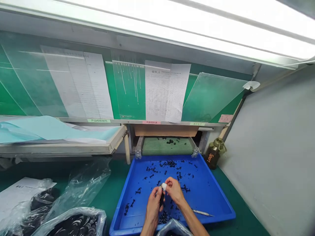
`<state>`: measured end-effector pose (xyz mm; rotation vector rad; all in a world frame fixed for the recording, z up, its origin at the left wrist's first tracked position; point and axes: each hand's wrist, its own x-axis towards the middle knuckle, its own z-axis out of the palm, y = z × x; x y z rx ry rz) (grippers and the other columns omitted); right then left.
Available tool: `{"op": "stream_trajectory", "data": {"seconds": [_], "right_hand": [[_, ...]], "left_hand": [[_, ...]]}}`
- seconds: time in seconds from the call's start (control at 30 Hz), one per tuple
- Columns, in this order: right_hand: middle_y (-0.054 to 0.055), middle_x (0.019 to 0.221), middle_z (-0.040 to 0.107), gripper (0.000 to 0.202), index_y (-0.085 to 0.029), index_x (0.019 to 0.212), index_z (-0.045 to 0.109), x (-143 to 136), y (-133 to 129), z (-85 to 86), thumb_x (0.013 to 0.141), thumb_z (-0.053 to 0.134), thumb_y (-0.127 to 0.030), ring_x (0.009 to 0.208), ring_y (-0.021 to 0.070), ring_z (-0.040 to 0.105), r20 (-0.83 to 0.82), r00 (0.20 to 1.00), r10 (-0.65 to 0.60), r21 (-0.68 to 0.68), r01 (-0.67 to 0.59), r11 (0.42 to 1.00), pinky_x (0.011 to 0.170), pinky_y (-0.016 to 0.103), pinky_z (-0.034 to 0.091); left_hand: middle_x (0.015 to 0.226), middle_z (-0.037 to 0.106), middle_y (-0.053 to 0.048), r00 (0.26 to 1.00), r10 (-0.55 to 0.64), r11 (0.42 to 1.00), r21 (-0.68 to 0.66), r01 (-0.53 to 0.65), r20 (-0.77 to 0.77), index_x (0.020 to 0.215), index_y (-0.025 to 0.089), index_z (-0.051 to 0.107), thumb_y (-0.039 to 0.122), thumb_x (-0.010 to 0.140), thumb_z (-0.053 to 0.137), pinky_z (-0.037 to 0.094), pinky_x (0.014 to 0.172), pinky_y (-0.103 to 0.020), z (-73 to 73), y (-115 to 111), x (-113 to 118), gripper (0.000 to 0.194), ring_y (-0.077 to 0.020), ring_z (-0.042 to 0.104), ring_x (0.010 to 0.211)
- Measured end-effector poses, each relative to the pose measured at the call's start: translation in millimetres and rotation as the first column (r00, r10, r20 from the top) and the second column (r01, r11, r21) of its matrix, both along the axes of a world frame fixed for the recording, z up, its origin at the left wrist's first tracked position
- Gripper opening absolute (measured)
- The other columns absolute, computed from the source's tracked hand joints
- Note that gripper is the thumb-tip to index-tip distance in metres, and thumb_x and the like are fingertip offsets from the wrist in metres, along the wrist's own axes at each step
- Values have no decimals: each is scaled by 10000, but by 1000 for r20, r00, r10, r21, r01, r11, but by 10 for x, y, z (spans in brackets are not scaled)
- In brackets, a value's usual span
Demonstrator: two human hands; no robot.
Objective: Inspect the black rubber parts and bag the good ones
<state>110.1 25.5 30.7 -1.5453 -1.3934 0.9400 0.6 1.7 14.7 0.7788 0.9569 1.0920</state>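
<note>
My left hand (154,201) is closed around a small stack of black pieces (161,199), partly hidden by the fingers. Close against it, my right hand (174,190) has its thumb and index finger pinched together at the top of the black pieces. A small white item (163,186) shows at those fingertips; whether it is a finger cover or a separate piece is unclear. Both hands are above a blue tray (221,200) scattered with small black bits (171,164). A thin pale stick-like tool (202,213) lies in the tray, right of my right forearm.
Behind the tray is a green ribbed conveyor (167,147) with a few black bits. A plastic bag (174,226) sits at the tray's front edge. Bags of black rings (76,224) stand at left, below a shelf (61,147). A bottle (214,153) stands at right.
</note>
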Motion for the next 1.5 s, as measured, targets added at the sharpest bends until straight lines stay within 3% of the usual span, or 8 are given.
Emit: {"op": "stream_trajectory", "data": {"seconds": [0.33,0.57,0.67,0.77,0.9,1.1,1.27,1.5], "right_hand": [[28,866,616,311,-217,948,666,389,-517,246,718,474,-135,897,186,534,313,929,198,133,-249,959,854,301,380],[4,678,615,271,-181,817,647,304,-407,216,838,378,-195,677,138,543,429,883,192,96,-256,962,691,234,394],[-34,537,566,282,-180,793,629,313,-202,197,840,352,-157,514,109,511,452,864,223,33,-266,963,559,199,378],[-18,698,637,239,-209,818,646,504,163,345,755,447,-92,619,117,568,516,831,210,11,-252,968,586,195,386],[99,1044,595,311,-199,1035,620,788,899,699,836,391,-131,912,198,576,615,786,-68,104,4,995,741,276,396],[138,1075,577,252,-156,1015,639,872,1870,871,836,472,-220,961,235,578,646,711,-277,132,254,958,754,299,407],[68,879,657,168,-205,851,670,962,2100,780,742,543,-187,839,204,606,572,753,-327,130,310,942,656,260,409],[20,764,645,289,-187,937,641,1044,2073,645,713,458,-176,702,160,607,361,847,-390,273,304,913,633,239,425]], "left_hand": [[443,385,89,960,-232,968,60,243,-156,653,186,483,679,612,615,143,333,-170,67,-112,63,512,-51,286,347],[484,421,78,964,-254,967,-5,254,-79,669,184,476,657,656,595,124,318,-161,137,-122,68,488,-41,286,348],[513,447,73,982,-186,982,-35,185,-25,699,185,485,605,679,620,131,314,-142,155,-91,37,442,-36,311,365],[572,476,64,994,-61,994,-85,68,88,750,192,492,560,685,653,168,306,-123,171,-67,7,406,-36,367,401],[654,517,29,979,17,986,-163,16,205,765,165,541,547,691,663,220,299,-115,196,-50,-37,408,-30,402,441],[650,541,16,903,187,943,-328,-55,387,706,152,548,407,686,729,226,265,-95,124,38,-118,314,-25,426,431],[819,651,-54,848,325,883,-455,-114,419,831,149,605,158,725,677,303,271,-106,88,102,-156,129,-100,613,587],[1006,661,-97,846,335,874,-473,-115,414,1021,147,614,78,780,604,414,350,-123,82,134,-180,250,-148,671,757]]}}
